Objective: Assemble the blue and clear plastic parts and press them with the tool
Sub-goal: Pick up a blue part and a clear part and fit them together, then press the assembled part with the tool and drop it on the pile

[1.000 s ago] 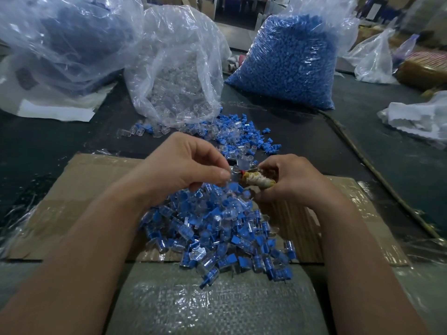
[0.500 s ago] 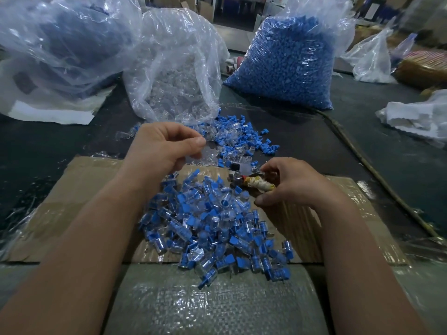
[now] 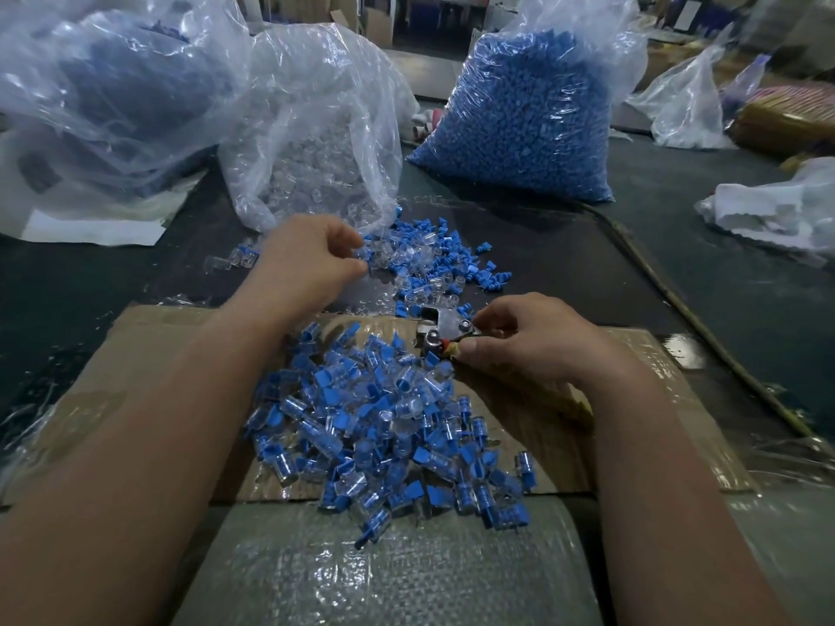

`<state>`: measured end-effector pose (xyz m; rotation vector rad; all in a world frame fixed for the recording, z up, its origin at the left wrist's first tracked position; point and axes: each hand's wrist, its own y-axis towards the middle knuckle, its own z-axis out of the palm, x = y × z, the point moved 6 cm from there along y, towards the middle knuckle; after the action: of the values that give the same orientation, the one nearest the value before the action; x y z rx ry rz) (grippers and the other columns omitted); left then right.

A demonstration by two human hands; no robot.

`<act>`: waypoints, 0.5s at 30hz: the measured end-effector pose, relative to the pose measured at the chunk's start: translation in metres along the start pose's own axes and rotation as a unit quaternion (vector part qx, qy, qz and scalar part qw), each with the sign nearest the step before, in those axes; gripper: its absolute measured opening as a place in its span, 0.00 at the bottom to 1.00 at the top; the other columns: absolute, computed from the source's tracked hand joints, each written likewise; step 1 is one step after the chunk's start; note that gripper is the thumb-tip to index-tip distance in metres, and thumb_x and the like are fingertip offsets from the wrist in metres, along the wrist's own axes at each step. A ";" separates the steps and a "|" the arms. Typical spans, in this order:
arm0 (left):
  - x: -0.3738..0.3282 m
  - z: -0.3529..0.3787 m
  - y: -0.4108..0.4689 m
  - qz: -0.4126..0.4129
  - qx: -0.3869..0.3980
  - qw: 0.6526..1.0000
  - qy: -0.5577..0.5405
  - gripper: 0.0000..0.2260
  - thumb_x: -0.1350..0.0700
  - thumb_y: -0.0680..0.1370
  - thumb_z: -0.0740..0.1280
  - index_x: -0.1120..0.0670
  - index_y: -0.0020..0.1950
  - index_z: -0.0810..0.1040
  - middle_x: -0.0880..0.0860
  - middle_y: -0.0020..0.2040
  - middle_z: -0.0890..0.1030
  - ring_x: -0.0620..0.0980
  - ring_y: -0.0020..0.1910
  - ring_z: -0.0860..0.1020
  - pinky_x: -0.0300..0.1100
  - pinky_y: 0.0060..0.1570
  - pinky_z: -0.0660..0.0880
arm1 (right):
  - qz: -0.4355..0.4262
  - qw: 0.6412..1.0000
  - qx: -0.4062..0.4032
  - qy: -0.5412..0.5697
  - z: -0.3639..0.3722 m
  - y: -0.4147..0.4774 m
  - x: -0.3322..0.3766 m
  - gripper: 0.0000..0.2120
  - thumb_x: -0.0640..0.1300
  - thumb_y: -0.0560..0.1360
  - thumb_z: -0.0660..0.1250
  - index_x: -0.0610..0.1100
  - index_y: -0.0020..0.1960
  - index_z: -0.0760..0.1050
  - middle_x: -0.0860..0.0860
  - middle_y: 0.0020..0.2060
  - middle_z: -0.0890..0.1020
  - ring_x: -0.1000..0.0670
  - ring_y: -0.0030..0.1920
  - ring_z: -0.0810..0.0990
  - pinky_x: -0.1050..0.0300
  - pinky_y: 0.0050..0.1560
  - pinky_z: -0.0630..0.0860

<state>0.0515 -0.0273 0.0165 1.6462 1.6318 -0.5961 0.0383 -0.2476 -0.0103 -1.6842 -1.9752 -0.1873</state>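
We are gripping the press tool (image 3: 445, 327) in our right hand (image 3: 528, 343), head jutting leftward; our left hand (image 3: 307, 259) is hovering, fingers curled, at the loose parts (image 3: 415, 259), hold unclear.

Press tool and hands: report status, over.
Left hand at the loose parts, grasp unclear. Right hand grips the press tool. Assembled pile on cardboard, nothing blocking.

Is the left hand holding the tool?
No, the right hand grips the tool; the left hand reaches into the far loose parts.
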 end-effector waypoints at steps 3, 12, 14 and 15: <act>-0.007 0.011 0.021 0.023 0.021 0.993 0.114 0.18 0.60 0.74 0.68 0.54 0.64 0.74 0.56 0.59 0.77 0.52 0.53 0.76 0.42 0.53 0.70 | -0.001 1.000 -0.007 -0.003 0.001 0.003 -0.002 0.17 0.60 0.71 0.66 0.53 0.55 0.75 0.58 0.46 0.75 0.55 0.48 0.73 0.55 0.49 0.70; 0.010 0.047 0.045 0.029 0.095 0.963 0.249 0.14 0.67 0.75 0.64 0.60 0.60 0.77 0.63 0.61 0.73 0.61 0.56 0.75 0.51 0.57 0.72 | -0.023 0.999 -0.028 0.006 -0.001 0.005 -0.002 0.14 0.58 0.71 0.67 0.52 0.52 0.76 0.62 0.40 0.73 0.61 0.42 0.72 0.60 0.42 0.69; 0.011 0.045 0.045 0.031 0.074 0.968 0.239 0.12 0.67 0.75 0.64 0.61 0.57 0.80 0.62 0.56 0.78 0.59 0.52 0.77 0.50 0.55 0.74 | -0.023 0.999 -0.033 0.004 -0.002 0.005 -0.001 0.15 0.59 0.71 0.67 0.52 0.53 0.76 0.61 0.40 0.73 0.59 0.43 0.73 0.58 0.45 0.70; 0.011 0.042 0.045 0.026 0.062 0.970 0.232 0.12 0.67 0.75 0.64 0.60 0.56 0.80 0.61 0.55 0.80 0.58 0.52 0.78 0.49 0.55 0.74 | -0.023 0.999 -0.034 0.002 -0.002 0.005 -0.001 0.16 0.58 0.71 0.67 0.51 0.54 0.76 0.60 0.41 0.74 0.58 0.44 0.73 0.58 0.45 0.70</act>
<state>0.1036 -0.0493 -0.0106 2.0254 1.8975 -0.3013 0.0436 -0.2484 -0.0101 -1.6795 -2.0262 -0.2773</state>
